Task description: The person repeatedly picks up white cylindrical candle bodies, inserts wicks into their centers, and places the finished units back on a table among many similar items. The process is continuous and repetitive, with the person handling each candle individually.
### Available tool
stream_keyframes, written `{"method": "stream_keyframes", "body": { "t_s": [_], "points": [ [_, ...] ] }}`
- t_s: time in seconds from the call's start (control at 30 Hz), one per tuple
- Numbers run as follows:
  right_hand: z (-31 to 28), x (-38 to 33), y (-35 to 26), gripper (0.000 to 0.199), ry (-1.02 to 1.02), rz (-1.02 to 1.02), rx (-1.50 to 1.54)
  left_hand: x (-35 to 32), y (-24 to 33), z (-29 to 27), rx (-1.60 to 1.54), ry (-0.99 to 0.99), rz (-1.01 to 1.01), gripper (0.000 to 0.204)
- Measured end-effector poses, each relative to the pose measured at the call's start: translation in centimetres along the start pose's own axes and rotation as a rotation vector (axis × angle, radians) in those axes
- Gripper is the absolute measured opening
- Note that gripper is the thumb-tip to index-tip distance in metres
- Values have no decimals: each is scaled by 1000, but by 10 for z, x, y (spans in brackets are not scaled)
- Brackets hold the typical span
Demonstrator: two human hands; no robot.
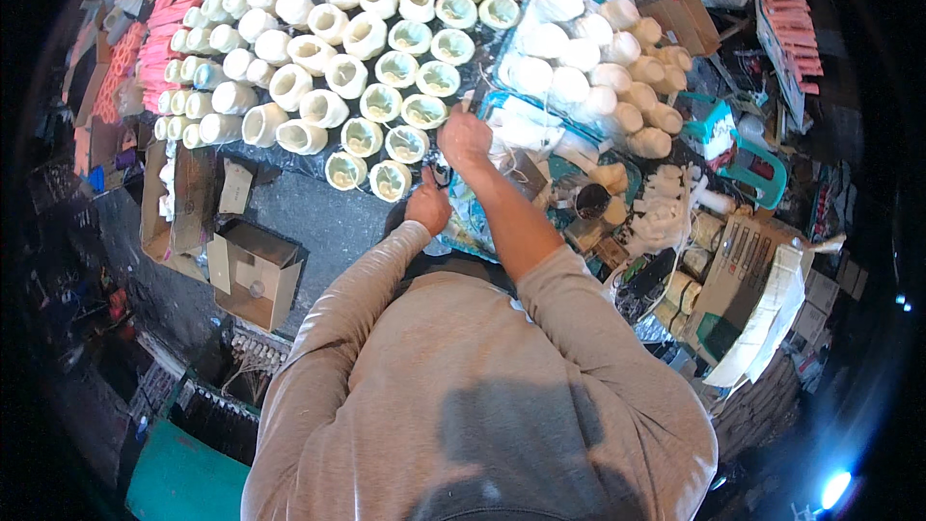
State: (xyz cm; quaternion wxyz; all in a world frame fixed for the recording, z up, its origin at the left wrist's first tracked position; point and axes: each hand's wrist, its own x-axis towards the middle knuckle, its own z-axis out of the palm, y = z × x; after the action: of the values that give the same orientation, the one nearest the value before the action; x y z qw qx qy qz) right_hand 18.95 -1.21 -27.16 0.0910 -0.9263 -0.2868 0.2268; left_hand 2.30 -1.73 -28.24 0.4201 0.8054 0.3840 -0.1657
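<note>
Low in front of me, beside the nearest pale cups, my left hand [429, 205] is closed, and a small dark and shiny thing shows at its fingers, too small to name. Up and to the right of it, my right hand [465, 138] is also closed; a small pale tip stands above its fingers, and what it grips is hidden. A cream cup with a pale green inside [407, 144] stands just left of the right hand. Another such cup [391, 180] is close to the left fingertips. Several rows of cream cups [313, 55] cover the table beyond.
A blue-edged tray [499, 72] on the right holds rounded white pieces [579, 55]. Pink strips [166, 48] lie at the far left. An open cardboard box [253, 275] stands on the floor to the left. Right of me are a dark round container [591, 201] and a green plastic chair [762, 172].
</note>
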Motion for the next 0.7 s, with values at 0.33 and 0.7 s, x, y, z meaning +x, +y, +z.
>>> {"method": "stream_keyframes", "body": {
  "t_s": [0.33, 0.7],
  "points": [
    [-11, -13, 24, 25, 91, 183, 255, 27, 23, 7, 59, 219, -148, 44],
    [-8, -158, 154, 27, -260, 147, 1357, 8, 42, 2, 62, 329, 135, 31]
  ]
}}
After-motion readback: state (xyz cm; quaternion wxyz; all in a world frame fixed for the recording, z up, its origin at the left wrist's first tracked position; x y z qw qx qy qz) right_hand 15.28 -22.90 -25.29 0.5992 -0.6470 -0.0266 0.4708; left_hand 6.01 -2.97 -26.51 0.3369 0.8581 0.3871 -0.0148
